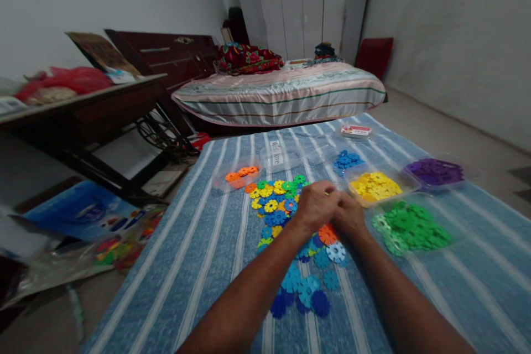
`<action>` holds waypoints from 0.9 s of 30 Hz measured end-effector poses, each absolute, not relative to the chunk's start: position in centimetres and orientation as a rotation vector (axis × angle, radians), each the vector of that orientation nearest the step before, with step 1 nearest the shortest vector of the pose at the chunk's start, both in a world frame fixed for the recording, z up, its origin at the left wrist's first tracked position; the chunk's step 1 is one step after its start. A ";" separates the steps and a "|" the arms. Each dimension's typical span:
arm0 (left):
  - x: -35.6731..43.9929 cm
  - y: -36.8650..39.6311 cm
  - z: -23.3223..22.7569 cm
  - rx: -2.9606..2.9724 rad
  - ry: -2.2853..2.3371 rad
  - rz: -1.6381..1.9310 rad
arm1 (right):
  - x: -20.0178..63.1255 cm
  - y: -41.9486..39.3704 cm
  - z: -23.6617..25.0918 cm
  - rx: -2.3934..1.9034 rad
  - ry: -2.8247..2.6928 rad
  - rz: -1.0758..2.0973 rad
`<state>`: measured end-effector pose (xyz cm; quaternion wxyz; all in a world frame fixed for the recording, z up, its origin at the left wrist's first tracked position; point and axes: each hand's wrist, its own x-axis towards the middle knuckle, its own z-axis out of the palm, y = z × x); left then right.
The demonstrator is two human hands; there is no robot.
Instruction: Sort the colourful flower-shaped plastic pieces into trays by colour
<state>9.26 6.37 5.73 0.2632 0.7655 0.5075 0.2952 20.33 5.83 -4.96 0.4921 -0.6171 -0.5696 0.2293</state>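
My left hand (315,203) and my right hand (347,213) meet above the pile, fingers closed and pinched together. A tiny yellow-green sliver shows at the left fingertips; what the hands hold is mostly hidden. Beneath and left of them spreads a mixed heap of notched plastic discs (271,206), in yellow, green, orange and shades of blue. An orange disc (327,234) and a light blue disc (336,252) lie just below the hands. To the right, clear tubs hold yellow discs (375,187) and green discs (415,228).
Farther tubs hold purple discs (435,171), blue discs (347,160) and orange discs (241,176). A clear lid marked "With love" (277,154) lies at the back. A small box (355,131) sits at the far edge of the striped cloth (199,265). A bed (282,94) stands beyond.
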 end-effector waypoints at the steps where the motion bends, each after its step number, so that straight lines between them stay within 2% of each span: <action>1: 7.8 7.2 5.6 2.115 1.480 0.790 | 20.3 5.8 -4.8 -1.504 -1.390 0.550; 6: 2.6 10.6 4.6 2.358 1.865 0.423 | 20.0 5.9 -4.3 -1.529 -1.396 0.526; 16: 1.2 11.7 3.4 2.468 1.908 -0.078 | 20.0 5.9 -4.2 -1.511 -1.377 0.548; 22: 0.6 11.5 2.8 2.507 1.891 0.061 | 20.0 6.0 -4.1 -1.525 -1.347 0.593; 27: -0.4 11.6 2.9 2.432 1.908 0.451 | 19.8 6.0 -4.1 -1.518 -1.360 0.566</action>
